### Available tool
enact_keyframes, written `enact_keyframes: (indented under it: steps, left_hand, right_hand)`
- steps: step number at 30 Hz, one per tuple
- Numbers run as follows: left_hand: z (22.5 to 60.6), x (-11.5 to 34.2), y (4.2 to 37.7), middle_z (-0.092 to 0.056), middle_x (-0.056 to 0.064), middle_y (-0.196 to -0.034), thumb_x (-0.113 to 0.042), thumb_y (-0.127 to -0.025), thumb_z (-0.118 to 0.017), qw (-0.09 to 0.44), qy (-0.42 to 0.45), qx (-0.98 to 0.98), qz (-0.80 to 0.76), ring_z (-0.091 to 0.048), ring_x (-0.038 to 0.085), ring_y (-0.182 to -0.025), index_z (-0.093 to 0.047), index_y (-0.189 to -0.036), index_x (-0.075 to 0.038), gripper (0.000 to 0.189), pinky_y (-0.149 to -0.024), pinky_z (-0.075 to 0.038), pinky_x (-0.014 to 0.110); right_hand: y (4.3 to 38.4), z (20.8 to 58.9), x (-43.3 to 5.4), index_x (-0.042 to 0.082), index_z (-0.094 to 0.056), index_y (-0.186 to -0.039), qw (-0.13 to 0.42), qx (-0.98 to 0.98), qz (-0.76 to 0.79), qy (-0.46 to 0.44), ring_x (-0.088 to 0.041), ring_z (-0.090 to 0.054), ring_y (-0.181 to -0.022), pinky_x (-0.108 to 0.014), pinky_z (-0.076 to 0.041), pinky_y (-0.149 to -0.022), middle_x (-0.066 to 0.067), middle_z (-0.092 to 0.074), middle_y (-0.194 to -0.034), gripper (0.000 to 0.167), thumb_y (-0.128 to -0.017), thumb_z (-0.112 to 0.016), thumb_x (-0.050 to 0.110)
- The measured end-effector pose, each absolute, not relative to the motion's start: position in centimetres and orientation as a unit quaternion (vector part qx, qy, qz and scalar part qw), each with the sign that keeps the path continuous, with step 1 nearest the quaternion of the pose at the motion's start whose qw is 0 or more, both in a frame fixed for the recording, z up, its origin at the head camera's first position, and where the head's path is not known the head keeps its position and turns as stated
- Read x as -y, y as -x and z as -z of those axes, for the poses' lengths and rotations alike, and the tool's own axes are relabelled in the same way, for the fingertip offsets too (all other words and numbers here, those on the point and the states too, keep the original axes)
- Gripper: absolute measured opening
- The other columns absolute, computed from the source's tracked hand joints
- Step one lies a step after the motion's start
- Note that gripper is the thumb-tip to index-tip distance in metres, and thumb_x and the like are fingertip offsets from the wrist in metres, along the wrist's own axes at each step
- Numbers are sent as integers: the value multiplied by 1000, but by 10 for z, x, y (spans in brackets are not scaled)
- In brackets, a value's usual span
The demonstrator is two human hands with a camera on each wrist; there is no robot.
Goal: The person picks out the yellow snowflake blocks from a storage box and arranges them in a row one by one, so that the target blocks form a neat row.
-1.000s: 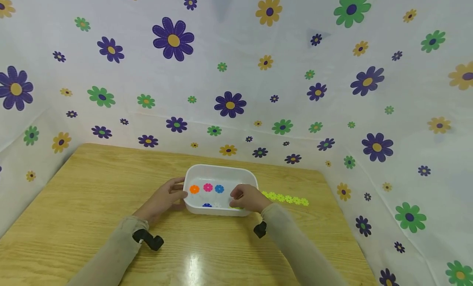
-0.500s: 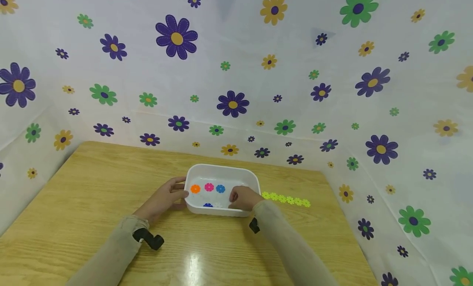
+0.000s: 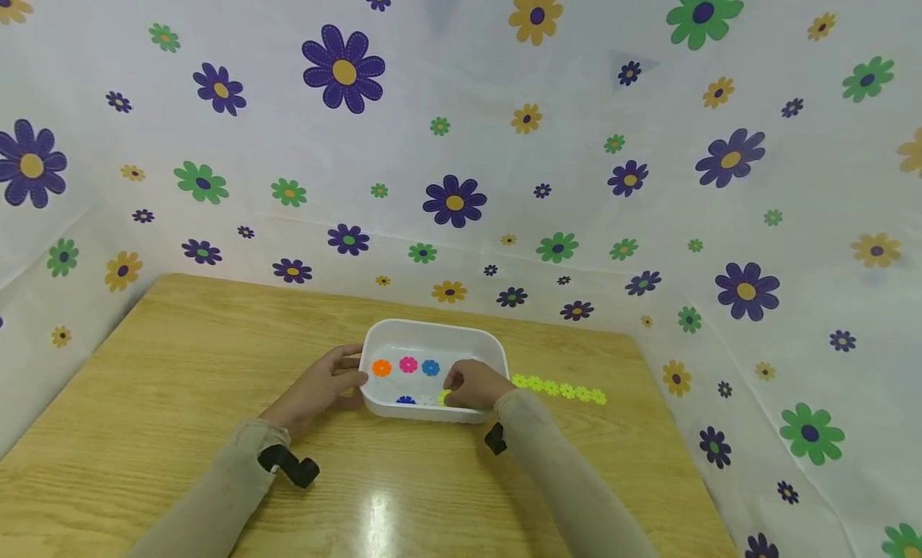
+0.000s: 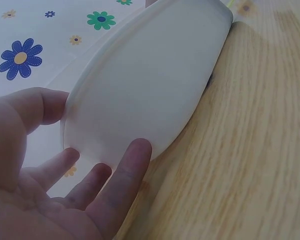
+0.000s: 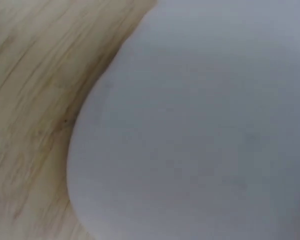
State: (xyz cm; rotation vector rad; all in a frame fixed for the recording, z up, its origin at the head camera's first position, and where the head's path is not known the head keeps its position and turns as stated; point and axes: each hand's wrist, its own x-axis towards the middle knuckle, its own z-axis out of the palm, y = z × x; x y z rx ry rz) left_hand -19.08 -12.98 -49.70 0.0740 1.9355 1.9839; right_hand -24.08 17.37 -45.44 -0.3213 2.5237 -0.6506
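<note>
A white plastic basin (image 3: 425,412) stands on the wooden table, its outer wall filling much of both wrist views. My left hand (image 3: 327,384) holds the basin's left end, thumb at the rim and fingers against the outer wall. Inside the basin, my right hand (image 3: 477,384) has its fingertips bent down and pinches a yellow flower-shaped disc (image 3: 443,398), which they partly cover. Around it lie an orange disc (image 3: 381,368), a pink disc (image 3: 408,365), a light blue disc (image 3: 430,368), a dark blue disc (image 3: 406,399) and a whitish disc (image 3: 426,400). The right wrist view shows no fingers.
To the right of the basin, several yellow flower discs (image 3: 567,391) form a straight row on the table (image 3: 216,342). A white sheet printed with flowers (image 3: 403,142) hangs behind and along the sides of the table.
My right hand has reached lower into the basin, and its fingertips have closed in beside the yellow disc. My left hand stays on the basin's end. The head view has shifted slightly.
</note>
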Motion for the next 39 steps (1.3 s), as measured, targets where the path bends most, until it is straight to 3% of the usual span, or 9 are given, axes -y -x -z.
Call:
enact_keyframes:
  steps: [7, 16, 26, 29, 34, 39]
  left_hand:
    - [498, 131, 192, -40, 23, -157, -22, -102, -66, 181, -22, -688, -703, -61, 35, -124, -31, -161, -13, 69, -97, -59, 46]
    - [498, 128, 193, -41, 24, -155, -20, -102, -66, 179, -25, -690, -701, -61, 35, -124, -32, -160, -12, 68, -96, -60, 45]
    - [498, 127, 194, -41, 24, -156, -19, -102, -65, 182, -27, -692, -698, -61, 35, -122, -32, -160, -12, 67, -96, -60, 45]
    - [498, 128, 194, -41, 24, -155, -20, -102, -65, 182, -28, -693, -697, -61, 35, -122, -31, -160, -11, 68, -96, -60, 46]
    - [497, 128, 192, -40, 24, -156, -20, -103, -64, 181, -29, -694, -696, -61, 35, -123, -30, -161, -12, 68, -97, -59, 46]
    - [496, 128, 191, -40, 25, -156, -19, -103, -64, 181, -28, -695, -696, -60, 35, -123, -30, -161, -11, 67, -97, -59, 46]
  right_hand:
    - [243, 447, -177, 12, -75, -94, 254, -908, 318, 101, -17, -63, -79, -29, -58, -77, -2, -70, -86, 7, -95, -76, 19]
    - [243, 415, -215, 3, -72, -108, 234, -863, 439, 94, -19, -69, -85, -41, -62, -88, -8, -71, -98, 17, -98, -71, 18]
    - [240, 398, -332, -3, -63, -119, 184, -855, 483, 32, -33, -67, -103, -52, -55, -102, -21, -65, -116, 28, -103, -66, 20]
    - [239, 404, -370, -3, -64, -118, 163, -861, 481, 11, -33, -68, -103, -49, -56, -100, -17, -66, -113, 28, -103, -65, 20]
    - [235, 420, -420, -7, -63, -121, 136, -875, 464, -30, -27, -69, -101, -32, -61, -89, -12, -68, -111, 33, -104, -64, 20]
    - [228, 434, -451, -11, -61, -126, 122, -887, 438, -84, -19, -70, -97, -30, -62, -86, -12, -68, -113, 38, -104, -63, 21]
